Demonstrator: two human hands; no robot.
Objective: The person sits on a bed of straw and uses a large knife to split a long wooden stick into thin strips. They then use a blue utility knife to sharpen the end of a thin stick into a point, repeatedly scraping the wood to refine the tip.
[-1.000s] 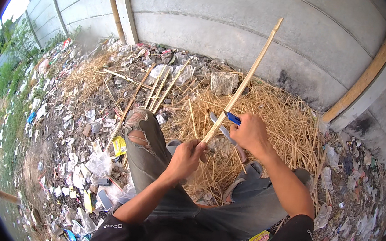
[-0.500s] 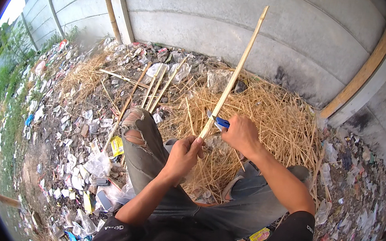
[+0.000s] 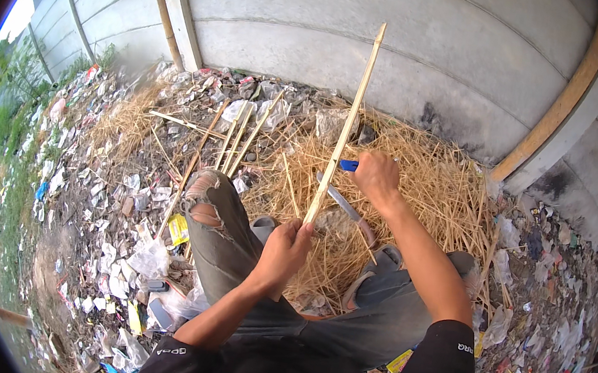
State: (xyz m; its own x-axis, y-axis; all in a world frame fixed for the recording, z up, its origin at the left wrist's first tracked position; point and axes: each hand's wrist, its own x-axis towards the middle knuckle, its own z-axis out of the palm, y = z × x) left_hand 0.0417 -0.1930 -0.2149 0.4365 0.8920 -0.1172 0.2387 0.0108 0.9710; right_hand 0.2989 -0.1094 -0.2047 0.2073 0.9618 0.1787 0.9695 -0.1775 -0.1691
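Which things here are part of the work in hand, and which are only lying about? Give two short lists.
In use:
left hand holding the long bamboo strip at its lower end
right hand gripping the blue-handled knife

Lying about:
cut sticks on the ground
heap of pale shavings
scattered plastic and paper litter
grey concrete wall
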